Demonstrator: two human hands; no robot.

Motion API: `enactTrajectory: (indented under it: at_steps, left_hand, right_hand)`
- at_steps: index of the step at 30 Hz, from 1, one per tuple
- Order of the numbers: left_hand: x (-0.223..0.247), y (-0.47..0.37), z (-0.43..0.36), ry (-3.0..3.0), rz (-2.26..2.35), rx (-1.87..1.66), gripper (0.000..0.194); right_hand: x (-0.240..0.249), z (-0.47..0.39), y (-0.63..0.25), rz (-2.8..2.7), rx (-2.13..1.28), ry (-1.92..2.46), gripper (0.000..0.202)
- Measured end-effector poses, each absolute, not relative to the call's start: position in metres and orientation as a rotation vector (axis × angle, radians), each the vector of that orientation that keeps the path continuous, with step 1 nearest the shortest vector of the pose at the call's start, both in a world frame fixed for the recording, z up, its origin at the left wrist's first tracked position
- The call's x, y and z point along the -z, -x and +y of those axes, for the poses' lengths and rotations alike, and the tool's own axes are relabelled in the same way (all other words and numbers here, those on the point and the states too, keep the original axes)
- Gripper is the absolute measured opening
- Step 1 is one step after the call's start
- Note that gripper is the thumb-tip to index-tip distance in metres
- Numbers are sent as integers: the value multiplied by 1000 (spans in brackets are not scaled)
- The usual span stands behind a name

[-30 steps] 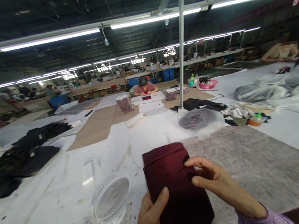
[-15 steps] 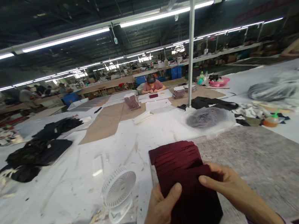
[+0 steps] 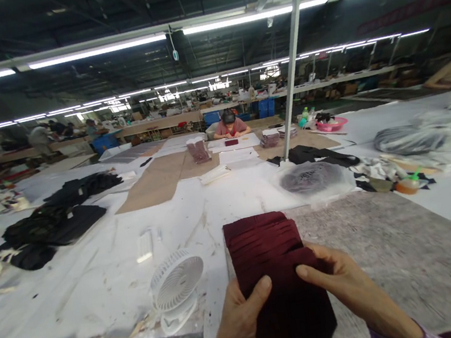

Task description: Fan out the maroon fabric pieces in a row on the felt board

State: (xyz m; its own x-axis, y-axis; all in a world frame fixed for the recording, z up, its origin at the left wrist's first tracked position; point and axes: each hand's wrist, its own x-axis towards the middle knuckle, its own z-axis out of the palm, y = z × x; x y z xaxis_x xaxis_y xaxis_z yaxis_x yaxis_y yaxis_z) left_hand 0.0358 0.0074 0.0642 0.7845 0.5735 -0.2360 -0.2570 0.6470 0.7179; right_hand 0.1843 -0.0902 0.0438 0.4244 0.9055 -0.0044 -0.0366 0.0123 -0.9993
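The stack of dark red cloth (image 3: 281, 281) lies between the two hands, over the near edge of the table (image 3: 164, 214). Its upper end reaches past the fingertips, where the layers fan out in overlapping folds; its lower part, nearly black in the shade, comes down between the wrists.

The left hand (image 3: 242, 319) grips the stack's left side, thumb laid on the top layer and fingers curled out of sight at the edge and beneath. The right hand (image 3: 341, 276) pinches the right side, its thumb on the top layer near the lowest fold and its fingers bent around the edge.

Right of the stack, a grey mottled sheet (image 3: 395, 250) covers the table's near edge. Left of the left hand, near the same edge, stands a small white fan (image 3: 179, 283). Beyond the stack, a clear plastic bag (image 3: 313, 177) lies by the foot of a metal pole (image 3: 294, 59). At the table's far edge, a person (image 3: 231, 126) leans over a dark red piece.
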Motion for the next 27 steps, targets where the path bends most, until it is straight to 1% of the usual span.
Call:
enactTrajectory:
  at_steps: [3,4,7,8,12,15,18,27]
  left_hand:
    - [-62,-36,7,-700,485,-510,33]
    - [-62,-35,7,-698,482,-512,33]
    - [-62,-34,6,-688,475,-509,33]
    - [-62,-34,6,-684,475,-507,34]
    - [-60,-34,5,-688,494,-514,34]
    - [-59,-34,3,-699,500,-524,33]
    - [-61,-35,1,-698,495,-528,37]
    - [-57,-39,-1,-670,542,-541,44]
  right_hand:
    - [-42,-89,-186,-814,-836,1372,17]
    - [-41,-89,-187,-790,-805,1364,21]
    - [-41,-87,-188,-746,-741,1352,41]
    - [-41,-87,-188,-746,-739,1353,44]
    - [-43,-87,-185,-727,-804,1333,30]
    - [-42,-88,-182,-672,-797,1354,32]
    - [-40,-89,-182,-640,-753,1380,32]
    - [-41,-90,-186,-697,-655,1382,30]
